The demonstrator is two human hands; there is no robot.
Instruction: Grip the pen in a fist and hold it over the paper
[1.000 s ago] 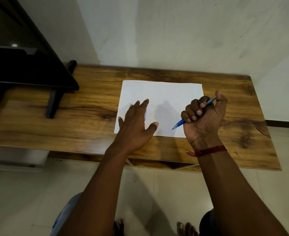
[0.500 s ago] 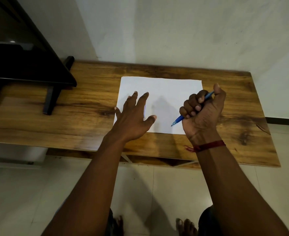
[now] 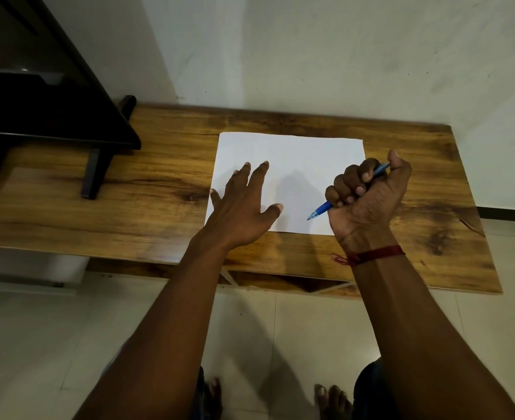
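While our left hand (image 3: 244, 207) is staying spread flat on the white paper (image 3: 292, 165) on the wooden surface (image 3: 147, 189), our right hand (image 3: 368, 198) is keeping its fisted grip around the blue pen (image 3: 321, 212), tip hovering near the sheet's near edge, writing not begun.

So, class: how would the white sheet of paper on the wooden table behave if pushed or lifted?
The white sheet of paper looks thin and lies flat, so it would probably flop when lifted. It likely slides easily on the smooth wooden table; the left hand, spread flat on it, probably steadies it.
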